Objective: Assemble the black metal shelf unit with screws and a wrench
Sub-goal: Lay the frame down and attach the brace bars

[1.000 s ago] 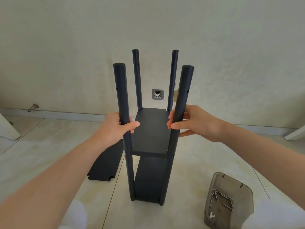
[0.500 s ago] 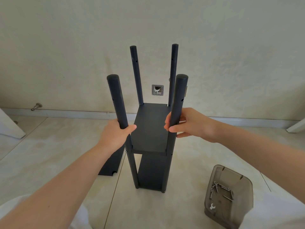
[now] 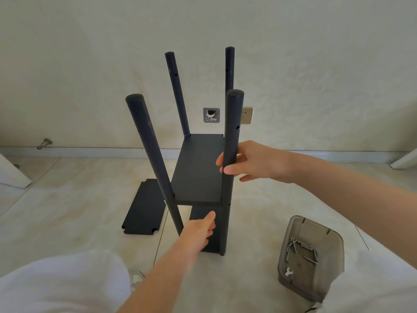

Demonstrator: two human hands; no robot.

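Observation:
The black shelf unit [image 3: 198,175] stands upright on the tiled floor, with two boards fixed between four round posts. My right hand [image 3: 246,162] grips the near right post [image 3: 232,132] just above the upper board. My left hand [image 3: 200,229] is low in front of the unit, below the upper board, fingers loosely curled and holding nothing. A loose black shelf board [image 3: 144,208] lies flat on the floor to the left. A grey plastic tray [image 3: 316,227] at the right holds several screws [image 3: 300,248] and a small white wrench [image 3: 288,272].
A cream wall with a baseboard [image 3: 90,152] runs behind the unit, with a wall box [image 3: 211,115] and a gold socket [image 3: 247,115]. A metal doorstop [image 3: 45,143] sticks out at the left. White furniture legs stand at both edges. My white-clad knees fill the lower corners.
My left hand let go of the near left post and dropped down in front of the lower section. The unit sits farther from me, and the right hand keeps its hold.

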